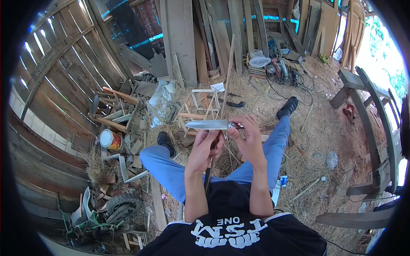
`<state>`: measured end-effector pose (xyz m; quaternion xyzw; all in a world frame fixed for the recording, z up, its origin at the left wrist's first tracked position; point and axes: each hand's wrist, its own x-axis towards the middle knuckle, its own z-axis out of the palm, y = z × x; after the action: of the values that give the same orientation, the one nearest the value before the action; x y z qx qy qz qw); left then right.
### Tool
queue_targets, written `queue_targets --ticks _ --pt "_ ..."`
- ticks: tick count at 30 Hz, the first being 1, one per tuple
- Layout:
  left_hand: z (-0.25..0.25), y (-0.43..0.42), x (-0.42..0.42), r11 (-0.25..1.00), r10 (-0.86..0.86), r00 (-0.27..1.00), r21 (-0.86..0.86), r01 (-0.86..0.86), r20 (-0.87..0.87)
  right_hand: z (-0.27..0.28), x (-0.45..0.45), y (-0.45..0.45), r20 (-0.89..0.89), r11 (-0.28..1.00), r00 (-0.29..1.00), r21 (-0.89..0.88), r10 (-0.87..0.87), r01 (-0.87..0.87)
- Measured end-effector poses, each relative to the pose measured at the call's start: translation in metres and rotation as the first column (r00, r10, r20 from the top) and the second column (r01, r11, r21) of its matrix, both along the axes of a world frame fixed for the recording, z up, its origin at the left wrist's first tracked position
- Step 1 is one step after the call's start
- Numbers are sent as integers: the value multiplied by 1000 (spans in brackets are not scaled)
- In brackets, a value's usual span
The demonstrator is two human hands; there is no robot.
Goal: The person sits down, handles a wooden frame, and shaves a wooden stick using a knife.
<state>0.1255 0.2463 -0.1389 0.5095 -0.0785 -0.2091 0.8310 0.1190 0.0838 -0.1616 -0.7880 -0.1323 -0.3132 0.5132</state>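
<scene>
A knife (pixel 208 124) with a broad, shiny blade lies level in front of me, its tip pointing left. My right hand (pixel 248 138) is closed round its dark handle. Below the blade, my left hand (pixel 204 149) is closed round a long, thin wooden strip (pixel 229 70). The strip runs away from me past the blade, and a darker lower part comes back toward my lap. Whether the blade touches the wood cannot be made out. My left thumb is close under the blade.
Small wooden frames (pixel 205 102) stand on the straw-covered ground ahead. To the left are a paint can (pixel 110 139), a wooden stool (pixel 115 109) and a wheel (pixel 124 207). Power tools with cables (pixel 279 70) lie far right. A curved wooden structure (pixel 373 128) stands at the right.
</scene>
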Motion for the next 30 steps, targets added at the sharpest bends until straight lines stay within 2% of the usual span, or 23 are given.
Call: queue_targets --ticks 5,8,11,14,17,20,23,30 --pt "-11 4 5 997 -77 997 20 77 8 -3 2 -4 3 1000 1000 -10 21 -21" --pt "-9 -5 1 997 18 999 75 -15 -34 -3 4 -4 15 1000 1000 -14 4 -4" --pt "-14 -8 4 997 44 997 69 -40 -60 -2 4 -6 47 999 999 -40 -14 16" --pt "-6 -14 -2 987 149 987 69 -145 -65 -1 4 -6 41 999 999 -38 -8 9" --pt "-7 -12 -1 988 136 985 84 -127 -107 -2 4 -6 36 999 999 -42 11 -10" --pt "-13 -1 3 999 2 993 49 4 -117 -5 2 -8 6 997 999 -57 51 -51" --pt "-12 4 3 999 -52 994 2 52 -94 -3 1 -5 14 997 997 -17 77 -76" --pt "-11 5 2 995 -100 990 -6 100 -99 -10 4 -10 110 998 993 -61 37 -30"
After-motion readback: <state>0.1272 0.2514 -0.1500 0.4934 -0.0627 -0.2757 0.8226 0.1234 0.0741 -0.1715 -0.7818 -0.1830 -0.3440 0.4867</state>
